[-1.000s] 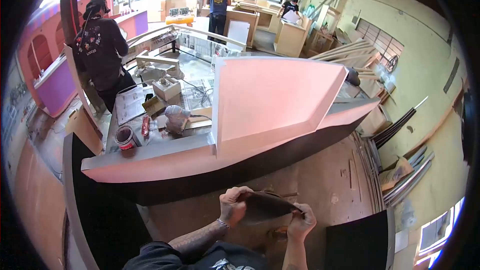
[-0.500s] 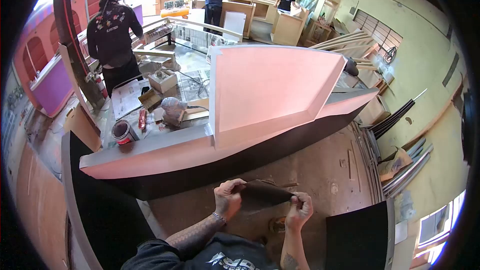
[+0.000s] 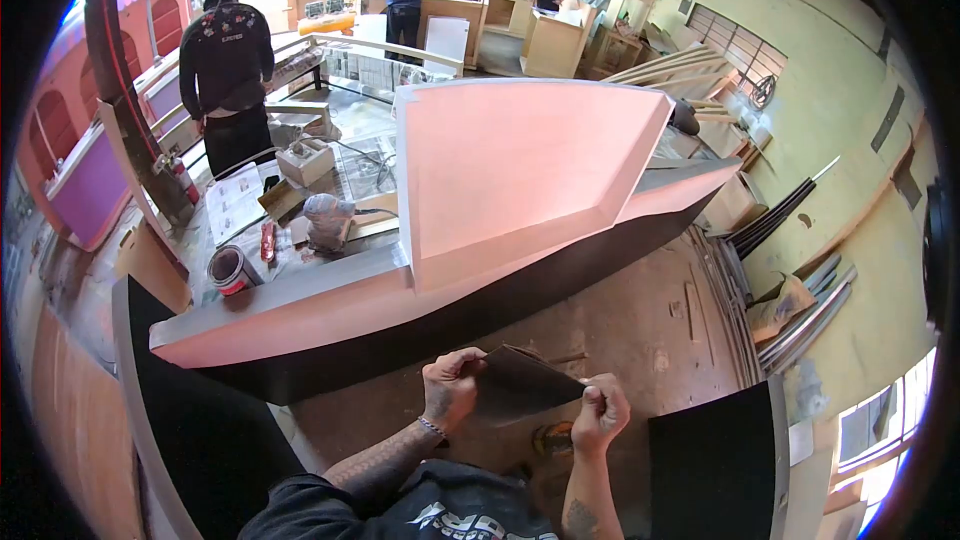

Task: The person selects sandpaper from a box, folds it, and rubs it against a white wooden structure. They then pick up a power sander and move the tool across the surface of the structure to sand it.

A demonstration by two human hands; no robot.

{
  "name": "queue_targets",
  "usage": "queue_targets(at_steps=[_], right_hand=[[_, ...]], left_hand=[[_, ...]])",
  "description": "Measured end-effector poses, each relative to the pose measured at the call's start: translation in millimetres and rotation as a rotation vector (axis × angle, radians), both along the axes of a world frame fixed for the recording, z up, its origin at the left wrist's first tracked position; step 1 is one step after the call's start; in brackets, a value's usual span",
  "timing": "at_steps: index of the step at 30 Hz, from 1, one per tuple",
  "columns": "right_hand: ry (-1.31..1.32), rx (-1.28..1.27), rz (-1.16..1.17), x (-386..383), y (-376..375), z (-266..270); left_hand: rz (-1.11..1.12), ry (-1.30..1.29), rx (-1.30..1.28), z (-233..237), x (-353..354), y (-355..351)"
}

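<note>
A dark brown, flexible sheet of sandpaper (image 3: 522, 388) is stretched between my hands in front of my chest, its upper edge folded over. My left hand (image 3: 450, 386) pinches one end of it. At the opposite end, my right hand (image 3: 602, 412) grips a corner between thumb and fingers. Beyond my hands stands a long counter with a pale pink upright panel (image 3: 530, 170), a grey top edge and a black lower face (image 3: 480, 315). The sandpaper is apart from the counter.
On the covered work table lie an open can (image 3: 233, 270), a sander wrapped in plastic (image 3: 328, 222) and a red packet (image 3: 268, 240). Black curved panels stand left (image 3: 200, 420) and right (image 3: 715, 460). Poles (image 3: 800, 315) lean at the right wall. Several people work behind the counter.
The sandpaper sheet has tilted and its fold opened somewhat between my hands. My view has shifted slightly. The person at the left has turned and stands more upright.
</note>
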State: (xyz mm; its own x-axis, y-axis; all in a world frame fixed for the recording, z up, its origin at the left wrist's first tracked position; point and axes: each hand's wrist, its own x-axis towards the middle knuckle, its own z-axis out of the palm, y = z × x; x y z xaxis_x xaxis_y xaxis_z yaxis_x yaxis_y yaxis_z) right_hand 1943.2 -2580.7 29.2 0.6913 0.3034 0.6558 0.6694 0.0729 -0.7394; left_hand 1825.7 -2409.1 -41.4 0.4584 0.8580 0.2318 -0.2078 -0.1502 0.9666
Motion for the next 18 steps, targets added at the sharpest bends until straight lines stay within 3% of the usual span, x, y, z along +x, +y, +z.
queue_targets(at_steps=[5, 7, 8, 10, 11, 12, 14, 15, 16, 18], right_hand=[[-0.144, 0.029, -0.111, 11.2, -5.4, -26.6], [0.128, 0.062, -0.017, 5.1, 1.7, -26.0], [0.126, 0.061, -0.014, -0.8, 7.1, -25.5], [0.382, 0.234, 0.155, -16.0, 16.6, -25.2], [0.355, 0.348, 0.366, -13.2, 18.5, -53.2], [0.355, 0.347, 0.364, -11.7, 10.0, -70.9], [0.594, -0.185, 0.307, -4.6, -9.2, -97.3], [0.548, 0.188, 0.517, -3.7, -1.6, -92.4], [0.549, 0.186, 0.515, -5.0, -3.0, -85.2], [0.345, -0.015, 0.249, -12.4, -1.5, -62.2]], left_hand=[[0.037, 0.078, 0.208, 11.9, -0.8, -7.1], [0.090, 0.070, 0.264, 20.0, -2.0, -0.8], [0.143, 0.066, 0.320, 23.3, -1.9, 2.9], [0.176, 0.013, 0.287, 23.8, 0.1, 6.3], [0.165, -0.017, 0.299, 27.2, -0.8, 6.9], [0.153, -0.048, 0.310, 31.1, -1.2, 7.3], [0.127, -0.035, 0.338, 41.1, -2.9, 6.3], [0.101, -0.020, 0.367, 45.9, -4.3, 4.9], [0.100, -0.020, 0.365, 50.3, -5.5, 2.5], [0.088, -0.050, 0.326, 59.4, -8.4, -2.5]])
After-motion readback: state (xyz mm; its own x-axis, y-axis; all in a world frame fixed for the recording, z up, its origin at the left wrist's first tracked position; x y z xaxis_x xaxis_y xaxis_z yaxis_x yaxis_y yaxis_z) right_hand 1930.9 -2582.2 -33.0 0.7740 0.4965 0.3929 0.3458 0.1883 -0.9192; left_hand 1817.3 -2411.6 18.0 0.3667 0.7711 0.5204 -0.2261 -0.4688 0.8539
